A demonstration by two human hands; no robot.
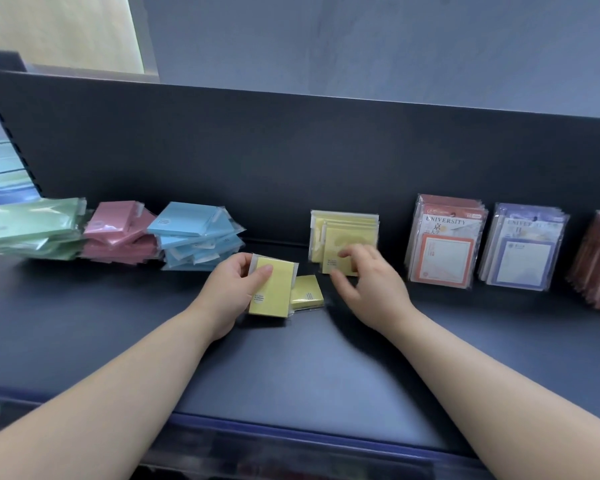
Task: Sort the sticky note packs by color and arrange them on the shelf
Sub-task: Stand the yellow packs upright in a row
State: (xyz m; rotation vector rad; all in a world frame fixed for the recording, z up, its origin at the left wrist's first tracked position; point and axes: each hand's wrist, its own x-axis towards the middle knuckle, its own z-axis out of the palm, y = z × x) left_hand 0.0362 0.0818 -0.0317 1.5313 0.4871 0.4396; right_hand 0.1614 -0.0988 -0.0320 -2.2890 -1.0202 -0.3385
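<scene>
Step in hand: building the yellow row. The left hand grips a plastic-wrapped yellow sticky note pack over the middle of the dark shelf. A second flat yellow pack lies just beside it. The right hand, blurred, fingers loosely spread and holding nothing, is at the upright yellow row along the back edge; contact cannot be told. The next move likely calls for standing the held pack upright at the front of that row.
</scene>
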